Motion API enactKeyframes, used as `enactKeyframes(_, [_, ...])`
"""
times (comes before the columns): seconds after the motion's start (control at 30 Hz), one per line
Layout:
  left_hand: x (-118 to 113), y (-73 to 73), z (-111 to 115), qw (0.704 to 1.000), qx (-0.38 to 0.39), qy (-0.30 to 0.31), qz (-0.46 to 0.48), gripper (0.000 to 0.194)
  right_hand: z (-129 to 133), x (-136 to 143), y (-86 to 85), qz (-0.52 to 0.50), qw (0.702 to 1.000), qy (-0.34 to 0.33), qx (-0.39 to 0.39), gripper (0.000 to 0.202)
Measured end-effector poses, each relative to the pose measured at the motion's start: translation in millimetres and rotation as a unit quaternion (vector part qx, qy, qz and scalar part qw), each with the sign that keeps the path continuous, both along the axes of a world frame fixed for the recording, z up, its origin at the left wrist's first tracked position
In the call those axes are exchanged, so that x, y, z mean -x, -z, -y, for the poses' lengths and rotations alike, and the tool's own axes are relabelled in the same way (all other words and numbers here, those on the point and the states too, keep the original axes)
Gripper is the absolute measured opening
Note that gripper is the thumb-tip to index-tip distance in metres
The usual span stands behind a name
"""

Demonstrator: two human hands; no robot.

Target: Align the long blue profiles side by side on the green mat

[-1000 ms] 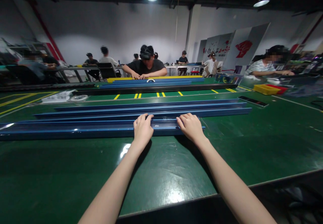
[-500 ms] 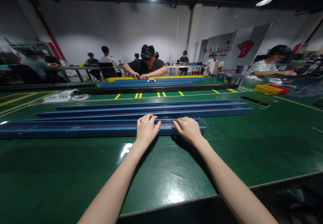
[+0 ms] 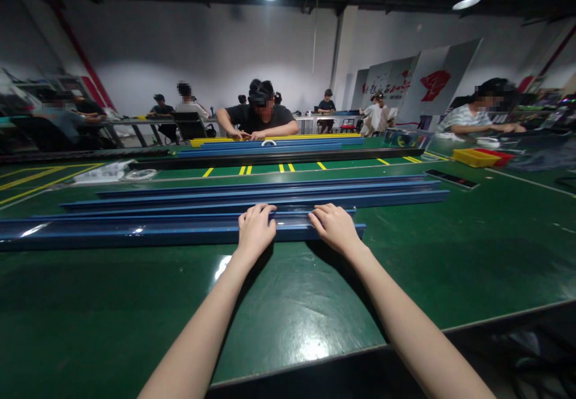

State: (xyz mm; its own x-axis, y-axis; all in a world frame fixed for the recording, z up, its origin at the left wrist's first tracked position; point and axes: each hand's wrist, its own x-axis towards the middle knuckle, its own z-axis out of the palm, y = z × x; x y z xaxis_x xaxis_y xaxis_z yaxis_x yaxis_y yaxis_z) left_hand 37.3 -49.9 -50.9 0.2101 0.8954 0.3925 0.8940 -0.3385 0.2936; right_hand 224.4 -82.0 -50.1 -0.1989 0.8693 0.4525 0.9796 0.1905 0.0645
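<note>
A long blue channel lies across the green table, its right end near the middle of the view. Clear film, shiny with glare, shows along its trough. My left hand rests over this channel, fingers curled across it and pressed on it. To its right, near the channel's right end, my right hand lies over the same channel with its fingers bent round the edges. A short stretch of the channel shows between both hands. Just behind are more blue channels, untouched.
Beyond lie a long black strip, yellow strips and a plastic bag. A dark flat phone-like object and a yellow tray are at right. A person leans over the far side; others sit around.
My left hand has slid slightly left along the blue channel, widening the gap between my hands. My right hand stays almost where it was. The glare on the film has shifted.
</note>
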Motion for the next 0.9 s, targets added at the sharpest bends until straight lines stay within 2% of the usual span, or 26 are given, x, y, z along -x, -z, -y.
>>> enactKeyframes(0.17, [7, -5.4, -1, 0.999, 0.013, -0.033, 0.015, 0.048, -2, -7, -1.8, -0.012, 0.997, 0.077, -0.028, 0.044])
enactKeyframes(0.37, [6, -3.1, 0, 0.999, -0.004, -0.033, 0.006, 0.047, -2, -8, -0.5, -0.002, 0.991, 0.131, -0.014, 0.049])
enactKeyframes(0.43, [4, -2.0, 1, 0.999, -0.011, -0.031, 0.003, 0.043, -2, -7, 0.0, 0.003, 0.993, 0.121, -0.010, 0.049])
enactKeyframes(0.6, [-5, 1.8, 5, 1.000, -0.028, 0.008, -0.007, 0.025, 1, -1, 0.3, 0.022, 0.999, 0.034, -0.002, 0.046])
enactKeyframes(0.7, [-10, 5.6, 6, 0.999, -0.040, 0.015, -0.021, 0.028, 2, 2, 0.7, 0.024, 1.000, 0.004, 0.003, 0.045])
enactKeyframes(0.9, [-9, 9.2, 5, 0.999, -0.041, 0.010, -0.032, 0.029, 1, 2, 2.0, 0.015, 1.000, -0.012, 0.009, 0.044])
